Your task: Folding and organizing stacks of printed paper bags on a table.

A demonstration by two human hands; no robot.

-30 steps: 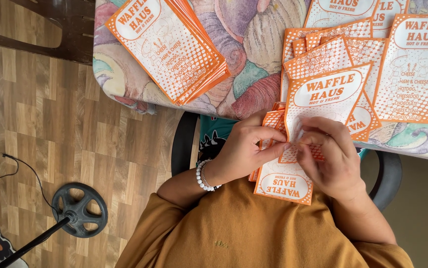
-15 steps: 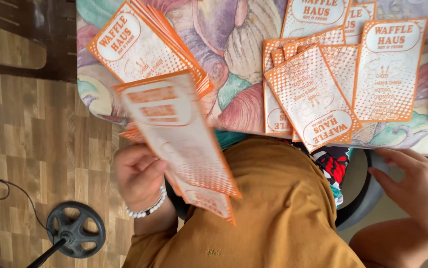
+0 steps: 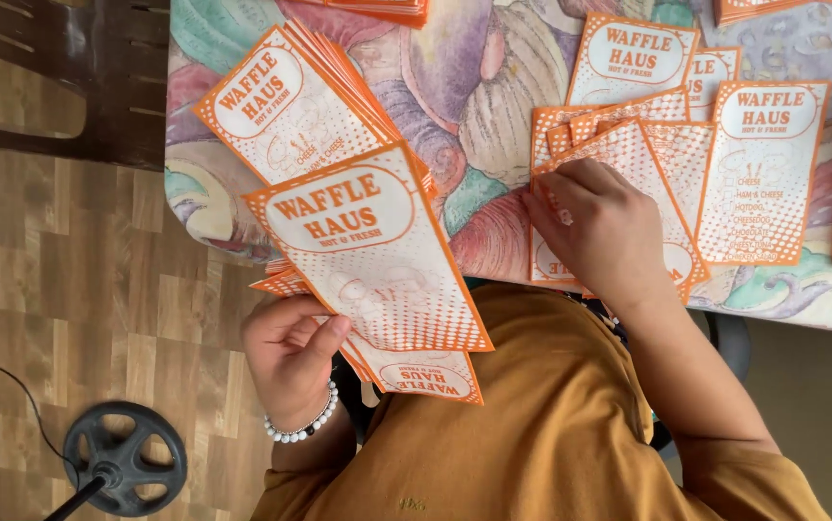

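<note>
My left hand (image 3: pixel 290 362), with a white bead bracelet at the wrist, is shut on a couple of orange-and-white paper sleeves (image 3: pixel 377 260) and holds them up off the table's near edge. They overlap the fanned stack of the same sleeves (image 3: pixel 286 106) on the table. My right hand (image 3: pixel 599 232) rests palm down on a loose pile of sleeves (image 3: pixel 671 159) further right, fingers on the top one. I cannot tell whether it grips that one.
The table has a flowered pastel cloth (image 3: pixel 493 106). More sleeves lie at the right (image 3: pixel 768 174) and along the far edge (image 3: pixel 377 8). A dark wooden chair (image 3: pixel 78 77) stands at the left. A black round stand base (image 3: pixel 124 458) sits on the wood floor.
My left hand has carried its sleeves up and right, over the left stack. My right hand has moved from beside my lap up onto the pile on the table.
</note>
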